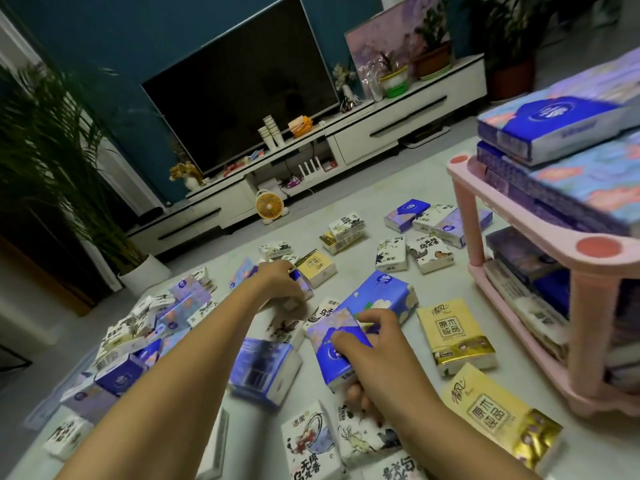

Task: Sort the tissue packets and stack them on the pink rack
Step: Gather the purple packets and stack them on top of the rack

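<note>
We are mid-sort, lifting blue tissue packets off the floor.
Our right hand (374, 355) curls its fingers round a blue-purple packet (322, 344). Farther out, our left hand (280, 282) grips another blue packet (304, 285). The pink rack (585, 323) stands at right, already carrying blue packs. The next move, we judge, is carrying both across to that matching stack.

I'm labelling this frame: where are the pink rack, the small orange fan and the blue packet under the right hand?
pink rack (588, 323): head view, on its front leg.
orange fan (269, 204): head view, centre of its grille.
blue packet (320, 341): head view, its top face left of the fingers.
</note>
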